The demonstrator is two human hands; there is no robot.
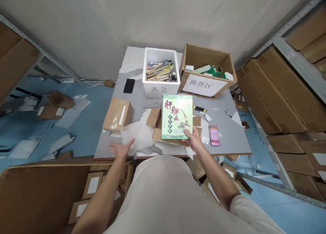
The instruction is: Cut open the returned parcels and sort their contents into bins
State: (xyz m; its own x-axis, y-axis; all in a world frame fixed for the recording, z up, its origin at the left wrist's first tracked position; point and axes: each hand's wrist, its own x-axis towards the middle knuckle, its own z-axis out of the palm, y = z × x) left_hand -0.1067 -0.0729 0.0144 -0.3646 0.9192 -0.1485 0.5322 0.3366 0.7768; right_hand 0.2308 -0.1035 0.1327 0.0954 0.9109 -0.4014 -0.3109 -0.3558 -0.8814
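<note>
My right hand (pixel 194 139) grips a green book (pixel 177 117) by its lower right corner, thumb on the front cover. Beneath the book lies an opened cardboard box (pixel 156 133) with its flaps spread, partly hidden by it. My left hand (pixel 121 148) is open at the table's front edge, thumb apart, and holds nothing. White wrapping paper (pixel 133 135) lies just beside it. A taped cardboard box (pixel 118 115) with a white label stands beyond my left hand. Behind the book is a yellow-black cutter (pixel 200 109), partly covered.
A white foam box (pixel 160 88) holds books and small items; a cardboard bin (pixel 206 86) beside it holds green and white packs. A phone (pixel 129 86) and a pink item (pixel 214 136) lie on the grey table (pixel 229 135). Shelves with cartons (pixel 292 91) flank the right.
</note>
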